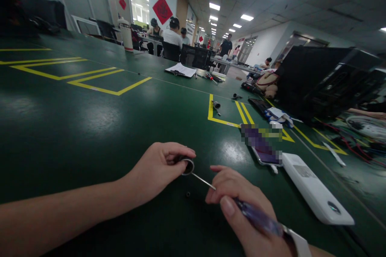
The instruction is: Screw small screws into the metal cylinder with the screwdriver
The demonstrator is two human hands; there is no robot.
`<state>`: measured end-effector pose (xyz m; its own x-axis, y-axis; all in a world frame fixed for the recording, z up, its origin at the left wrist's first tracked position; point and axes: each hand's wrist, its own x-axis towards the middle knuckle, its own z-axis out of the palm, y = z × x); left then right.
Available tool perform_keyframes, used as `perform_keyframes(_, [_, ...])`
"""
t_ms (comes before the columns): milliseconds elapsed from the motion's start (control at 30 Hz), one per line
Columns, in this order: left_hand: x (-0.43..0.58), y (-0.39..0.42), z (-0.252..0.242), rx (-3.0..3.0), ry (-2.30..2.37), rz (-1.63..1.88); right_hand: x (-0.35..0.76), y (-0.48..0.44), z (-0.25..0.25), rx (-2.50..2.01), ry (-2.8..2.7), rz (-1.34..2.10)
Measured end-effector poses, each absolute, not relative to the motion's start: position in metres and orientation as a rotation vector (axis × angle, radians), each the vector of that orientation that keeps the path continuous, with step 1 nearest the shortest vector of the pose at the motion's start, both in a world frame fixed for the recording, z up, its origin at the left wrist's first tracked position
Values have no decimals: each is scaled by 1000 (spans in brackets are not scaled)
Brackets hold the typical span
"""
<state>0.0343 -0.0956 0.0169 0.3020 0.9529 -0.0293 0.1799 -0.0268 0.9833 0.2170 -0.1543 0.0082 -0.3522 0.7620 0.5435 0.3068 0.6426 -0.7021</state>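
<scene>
My left hand [159, 168] pinches a small dark metal cylinder [189, 167] with a round open end, held just above the green table. In my right hand [247, 200] lies a screwdriver [256, 215] with a purple see-through handle, the fingers wrapped about it. Its thin shaft points left and its tip meets the rim of the cylinder; whether it goes inside I cannot tell. On the table below the cylinder rests a tiny dark nut-like piece [188, 194].
A phone [265, 148] and a white power bank [316, 188] lie to the right. Small metal parts [216, 105] sit by yellow tape. Farther back are a clipboard [181, 70], a red-handled screwdriver [210, 76], a cup [126, 36] and a black case [328, 80]. People sit beyond.
</scene>
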Motion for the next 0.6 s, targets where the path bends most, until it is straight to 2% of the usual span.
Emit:
perform_keyframes(133, [32, -93, 23, 1398, 1145, 827, 222, -147, -4, -974, -1640, 1166])
perform_keyframes(200, [32, -92, 25, 1359, 1143, 823, 223, -145, -9, -967, -1552, 1311])
perform_keyframes(600, [31, -90, 22, 1307, 1115, 837, 219, -145, -6, -1030, -1480, 1333])
